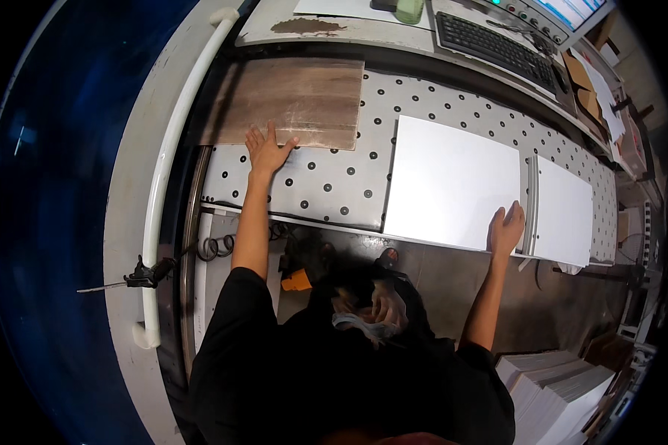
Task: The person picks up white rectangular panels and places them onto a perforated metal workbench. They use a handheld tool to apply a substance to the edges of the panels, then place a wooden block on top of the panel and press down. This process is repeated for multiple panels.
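Observation:
My left hand (269, 154) lies with its fingers spread on the near edge of a brown, scuffed, wood-look board (289, 100). Nothing is gripped in it. My right hand (507, 230) rests at the near right corner of a stack of white sheets (453, 178), its thumb apart from the fingers. Just right of this hand, across a narrow gap, lies a second white stack (562, 208). Both stacks and the board lie on a pale table surface (323, 185) dotted with black round studs.
A white tubular rail (174, 156) with a black clamp (147, 273) runs along the left. Behind the table, a shelf holds a black keyboard (493, 48) and a monitor (553, 11). More white stacks (560, 393) stand at lower right. A coiled black cable (217, 247) hangs below the table's edge.

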Demonstrator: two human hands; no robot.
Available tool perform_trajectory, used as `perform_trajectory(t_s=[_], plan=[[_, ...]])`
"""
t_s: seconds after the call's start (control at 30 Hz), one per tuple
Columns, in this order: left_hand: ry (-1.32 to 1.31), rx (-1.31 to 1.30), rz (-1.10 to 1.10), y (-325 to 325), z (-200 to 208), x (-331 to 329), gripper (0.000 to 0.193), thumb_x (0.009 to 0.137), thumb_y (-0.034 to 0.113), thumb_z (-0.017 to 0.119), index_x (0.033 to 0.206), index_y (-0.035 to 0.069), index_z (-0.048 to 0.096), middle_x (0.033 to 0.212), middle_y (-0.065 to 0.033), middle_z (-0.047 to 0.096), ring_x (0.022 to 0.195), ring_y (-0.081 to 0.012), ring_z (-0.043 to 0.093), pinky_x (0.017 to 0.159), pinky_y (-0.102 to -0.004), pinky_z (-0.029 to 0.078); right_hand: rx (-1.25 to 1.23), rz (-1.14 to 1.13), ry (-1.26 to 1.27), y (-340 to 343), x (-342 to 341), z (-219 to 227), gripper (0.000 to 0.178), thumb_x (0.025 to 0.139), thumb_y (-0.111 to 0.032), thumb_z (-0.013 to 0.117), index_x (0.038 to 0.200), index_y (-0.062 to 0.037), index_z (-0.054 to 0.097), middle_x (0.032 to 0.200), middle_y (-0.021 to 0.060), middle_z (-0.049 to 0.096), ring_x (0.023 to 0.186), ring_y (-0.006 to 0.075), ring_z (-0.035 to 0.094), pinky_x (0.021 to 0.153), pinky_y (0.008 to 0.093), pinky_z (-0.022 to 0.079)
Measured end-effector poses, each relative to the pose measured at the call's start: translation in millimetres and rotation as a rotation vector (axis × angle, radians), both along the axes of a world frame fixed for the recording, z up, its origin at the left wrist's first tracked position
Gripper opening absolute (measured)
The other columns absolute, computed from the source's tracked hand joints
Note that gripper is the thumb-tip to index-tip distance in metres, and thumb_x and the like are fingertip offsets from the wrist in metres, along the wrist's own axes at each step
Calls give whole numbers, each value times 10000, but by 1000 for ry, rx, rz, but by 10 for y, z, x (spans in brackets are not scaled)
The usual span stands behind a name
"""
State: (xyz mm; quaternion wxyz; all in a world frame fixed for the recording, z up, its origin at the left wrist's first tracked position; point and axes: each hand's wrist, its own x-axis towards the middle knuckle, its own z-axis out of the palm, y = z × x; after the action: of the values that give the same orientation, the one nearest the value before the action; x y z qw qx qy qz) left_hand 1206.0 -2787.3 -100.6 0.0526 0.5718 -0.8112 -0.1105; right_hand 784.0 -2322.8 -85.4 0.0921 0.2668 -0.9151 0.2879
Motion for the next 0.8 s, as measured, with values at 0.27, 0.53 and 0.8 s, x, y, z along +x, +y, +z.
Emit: perform_trajectory(t_s=[0.27,0.53,0.8], plan=[[27,4,-24,-428,57,583,1081,793,815,609,1588,127,361,1620,-380,153,1512,-541,149,1240,-555,133,157,-28,118,14,20,-61,586,940,-334,646,1407,11,567,1426,294,521,1314,454,471,1111,532,387],[134,112,6,-818,157,1063,1028,774,722,711,1586,190,376,1612,-332,254,1466,-482,338,1202,-493,317,94,20,32,-800,721,147,562,897,-298,695,1350,24,613,1362,320,558,1255,459,511,1077,534,408],[389,211,30,-1031,160,1232,762,936,629,604,1509,138,502,1497,-274,493,1422,-387,454,1166,-411,365,-24,283,-151,-2095,1653,328,556,852,-282,699,1289,58,640,1269,409,568,1238,532,507,1052,575,425]])
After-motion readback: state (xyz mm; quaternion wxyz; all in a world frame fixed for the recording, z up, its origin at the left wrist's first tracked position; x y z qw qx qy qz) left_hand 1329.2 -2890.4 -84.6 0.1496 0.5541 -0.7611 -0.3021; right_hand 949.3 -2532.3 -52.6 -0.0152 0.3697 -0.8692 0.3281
